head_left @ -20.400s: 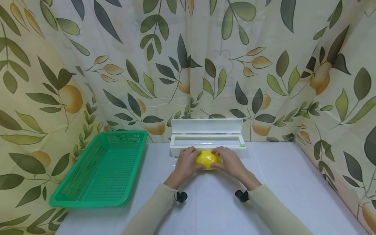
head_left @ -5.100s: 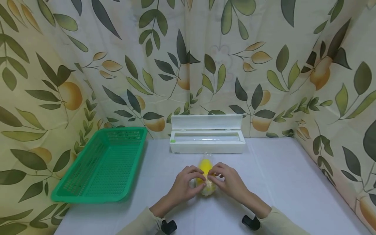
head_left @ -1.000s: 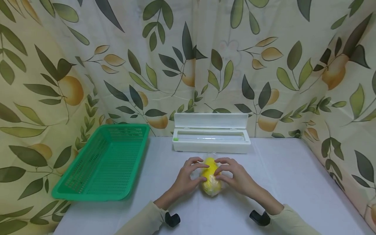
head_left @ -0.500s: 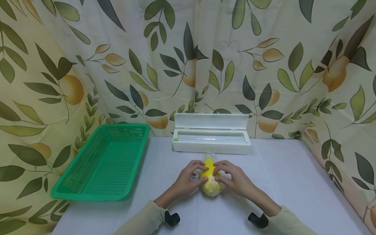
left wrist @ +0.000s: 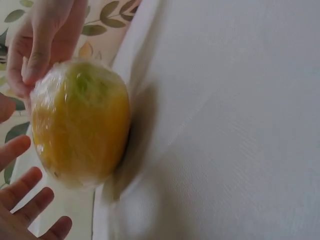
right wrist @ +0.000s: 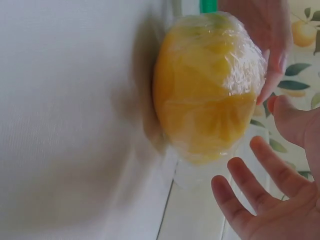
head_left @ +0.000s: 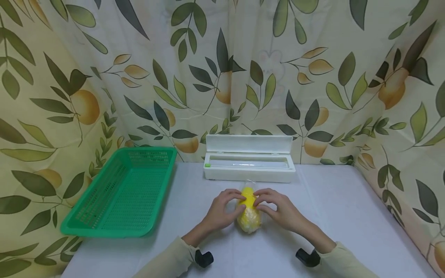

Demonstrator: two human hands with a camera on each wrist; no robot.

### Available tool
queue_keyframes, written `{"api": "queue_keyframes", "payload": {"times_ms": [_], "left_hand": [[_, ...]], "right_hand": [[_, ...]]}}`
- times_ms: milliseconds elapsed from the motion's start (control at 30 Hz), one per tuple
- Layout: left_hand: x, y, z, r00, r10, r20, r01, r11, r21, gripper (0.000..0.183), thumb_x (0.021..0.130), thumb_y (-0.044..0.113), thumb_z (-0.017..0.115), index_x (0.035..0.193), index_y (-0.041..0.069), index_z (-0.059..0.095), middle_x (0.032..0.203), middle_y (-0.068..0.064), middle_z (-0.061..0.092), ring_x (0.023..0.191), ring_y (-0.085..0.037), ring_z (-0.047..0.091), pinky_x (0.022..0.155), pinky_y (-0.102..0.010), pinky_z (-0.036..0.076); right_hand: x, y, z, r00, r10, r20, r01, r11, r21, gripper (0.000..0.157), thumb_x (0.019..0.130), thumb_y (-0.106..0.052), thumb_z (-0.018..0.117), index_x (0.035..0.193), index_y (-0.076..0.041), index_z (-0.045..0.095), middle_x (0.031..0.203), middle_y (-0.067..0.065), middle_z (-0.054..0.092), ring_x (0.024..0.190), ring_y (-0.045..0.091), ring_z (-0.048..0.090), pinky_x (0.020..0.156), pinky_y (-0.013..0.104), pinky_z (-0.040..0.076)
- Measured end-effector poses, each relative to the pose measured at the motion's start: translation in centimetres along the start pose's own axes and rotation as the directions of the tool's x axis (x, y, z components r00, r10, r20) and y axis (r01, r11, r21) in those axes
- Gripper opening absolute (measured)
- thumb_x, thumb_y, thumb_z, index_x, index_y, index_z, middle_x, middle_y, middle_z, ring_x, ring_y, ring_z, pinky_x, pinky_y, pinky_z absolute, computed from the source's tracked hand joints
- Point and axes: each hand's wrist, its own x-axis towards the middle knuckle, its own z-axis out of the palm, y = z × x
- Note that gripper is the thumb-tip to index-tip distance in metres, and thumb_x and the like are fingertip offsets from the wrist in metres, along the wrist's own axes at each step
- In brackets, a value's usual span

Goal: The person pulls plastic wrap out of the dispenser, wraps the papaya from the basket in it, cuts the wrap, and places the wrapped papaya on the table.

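Observation:
A yellow fruit (head_left: 248, 216) tightly wrapped in clear cling film lies on the white cloth, its length pointing away from me. Green shows through the film at its near end in the left wrist view, and loose film sticks out beyond its far end. My left hand (head_left: 222, 210) is on its left side, with the fingertips on the upper surface. Opposite it, my right hand (head_left: 278, 206) touches the upper right side. In the wrist views, the left fingers (left wrist: 31, 202) and the right fingers (right wrist: 250, 185) are spread apart, beside the wrapped fruit (right wrist: 205, 90).
Beyond the fruit stands a white cling film dispenser (head_left: 250, 175), lid raised, with a green slider (head_left: 207, 165) at its left end. To the left lies a green perforated basket (head_left: 107, 233). A leaf-patterned curtain (head_left: 243, 116) encloses the white-covered table (head_left: 333, 200).
Since the oldest frame, the fruit has come nearer, turned lengthwise and been wrapped; the dispenser's slider went from right to left. Over the last second, only the fingers shifted slightly on the film.

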Motion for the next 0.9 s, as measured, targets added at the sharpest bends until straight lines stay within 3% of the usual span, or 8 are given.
{"api": "queue_keyframes", "payload": {"times_ms": [233,367,500,600,733,900], "left_hand": [[-0.1,0.8,0.5,0.995,-0.037,-0.091,0.041,0.998,0.046,0.029,0.093,0.030,0.074,0.119,0.015,0.073,0.128,-0.003,0.063,0.121,-0.022,0.057,0.101,-0.049,0.050],[0.3,1.8,0.5,0.983,-0.123,-0.134,0.137,0.985,0.107,0.035,0.091,0.035,0.075,0.120,0.016,0.069,0.124,-0.005,0.060,0.109,-0.024,0.060,0.090,-0.040,0.054],[1.0,3.2,0.8,0.955,-0.262,-0.140,0.287,0.936,0.204,0.046,0.088,0.047,0.076,0.122,0.019,0.064,0.124,-0.006,0.057,0.098,-0.021,0.059,0.081,-0.036,0.055],[1.4,4.0,1.2,0.936,-0.322,-0.140,0.349,0.895,0.278,0.053,0.085,0.053,0.076,0.123,0.020,0.062,0.121,-0.007,0.055,0.093,-0.019,0.058,0.076,-0.038,0.058],[1.7,4.5,1.5,0.929,-0.344,-0.133,0.369,0.863,0.346,0.058,0.082,0.056,0.078,0.123,0.019,0.060,0.114,-0.006,0.053,0.089,-0.017,0.055,0.070,-0.035,0.057],[1.9,4.6,1.6,0.937,-0.334,-0.102,0.346,0.850,0.398,0.054,0.081,0.052,0.079,0.121,0.020,0.061,0.106,-0.003,0.052,0.086,-0.014,0.050,0.064,-0.027,0.053]], "right_hand": [[-0.4,0.4,-0.7,0.998,-0.014,-0.056,0.012,0.999,-0.033,0.019,0.088,-0.005,0.079,0.098,-0.021,0.075,0.121,0.009,0.071,0.111,0.028,0.068,0.091,0.050,0.057],[-0.6,0.8,-1.3,0.998,0.006,-0.068,-0.008,0.999,-0.037,0.020,0.088,-0.004,0.079,0.098,-0.021,0.076,0.118,0.006,0.072,0.108,0.027,0.069,0.086,0.044,0.060],[-0.8,1.2,-1.9,0.998,0.030,-0.055,-0.032,0.999,-0.041,0.021,0.089,-0.004,0.079,0.099,-0.022,0.076,0.116,0.004,0.072,0.106,0.026,0.069,0.082,0.043,0.061],[-0.9,1.4,-2.3,0.998,0.044,-0.041,-0.046,0.998,-0.045,0.020,0.090,-0.005,0.078,0.100,-0.022,0.076,0.114,0.004,0.073,0.104,0.025,0.069,0.082,0.044,0.061],[-1.0,1.6,-2.4,0.998,0.050,-0.036,-0.051,0.998,-0.047,0.022,0.090,-0.003,0.078,0.101,-0.022,0.075,0.112,0.003,0.074,0.102,0.024,0.069,0.080,0.045,0.061],[-1.2,1.7,-2.5,0.998,0.060,-0.031,-0.061,0.997,-0.038,0.021,0.091,-0.004,0.077,0.101,-0.022,0.075,0.110,0.005,0.074,0.102,0.022,0.069,0.081,0.045,0.061]]}}
